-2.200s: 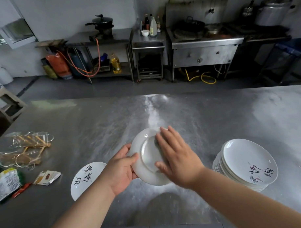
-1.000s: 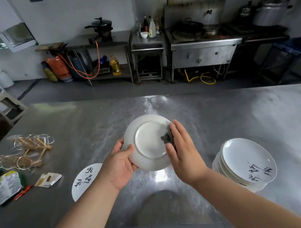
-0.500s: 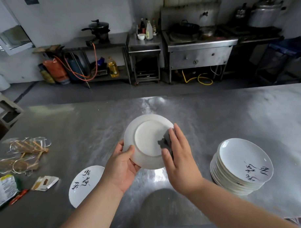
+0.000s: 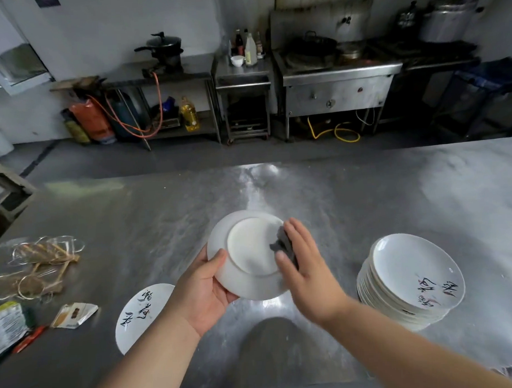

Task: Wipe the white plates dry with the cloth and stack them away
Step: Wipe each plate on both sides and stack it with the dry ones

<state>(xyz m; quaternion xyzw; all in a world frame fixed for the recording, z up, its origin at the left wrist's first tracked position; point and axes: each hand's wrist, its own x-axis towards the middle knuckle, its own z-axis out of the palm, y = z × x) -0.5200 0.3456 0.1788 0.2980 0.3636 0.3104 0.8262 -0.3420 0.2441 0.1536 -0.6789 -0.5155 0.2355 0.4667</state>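
My left hand (image 4: 204,288) grips the left rim of a white plate (image 4: 248,252), held above the steel table with its underside toward me. My right hand (image 4: 306,267) presses a dark grey cloth (image 4: 284,246) flat against the right side of that underside, fingers straight. A tall stack of white plates (image 4: 408,281) with painted characters stands to the right. One single plate (image 4: 140,314) with characters lies on the table to the left, partly hidden by my left forearm.
The steel table (image 4: 365,201) spreads wide ahead. Plastic-wrapped skewers (image 4: 39,265) and snack packets (image 4: 73,315) lie at the left edge. Beyond the table are a stove (image 4: 332,83), shelves and a gas cylinder (image 4: 92,121).
My right hand has slid the cloth around the right side of the plate's underside, and the plate has turned a little in my left hand. The stacks have not moved.
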